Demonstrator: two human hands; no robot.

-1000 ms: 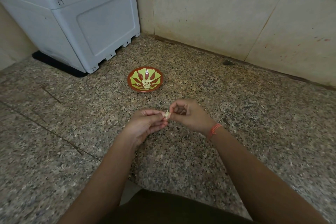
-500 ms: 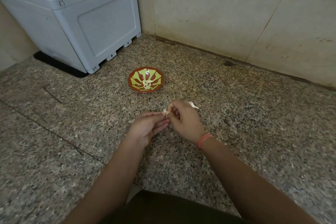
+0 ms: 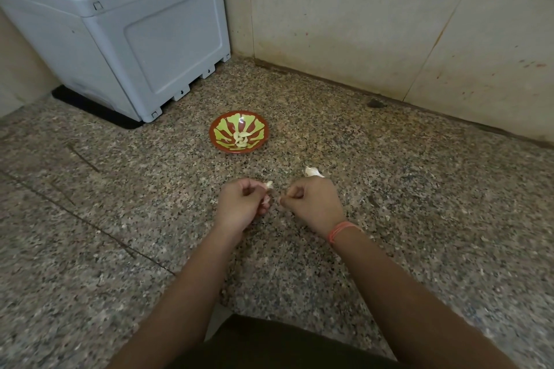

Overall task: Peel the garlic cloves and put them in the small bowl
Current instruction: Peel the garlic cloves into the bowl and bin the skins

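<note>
L hand (image 3: pixel 239 204) pinching clove (image 3: pixel 269 185), R hand (image 3: pixel 314 204) curled beside, bowl (image 3: pixel 213 129) well apart

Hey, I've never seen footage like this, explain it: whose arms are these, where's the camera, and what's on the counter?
No machine here: a person wears a camera on the head, looking down at both bare hands. The left hand pinches a pale garlic clove. The right hand is curled; what it holds, if anything, is too small to see. On the speckled granite counter stands a small red-brown bowl with green leaf pattern holding peeled cloves. A grey plastic box sits back left.
</note>
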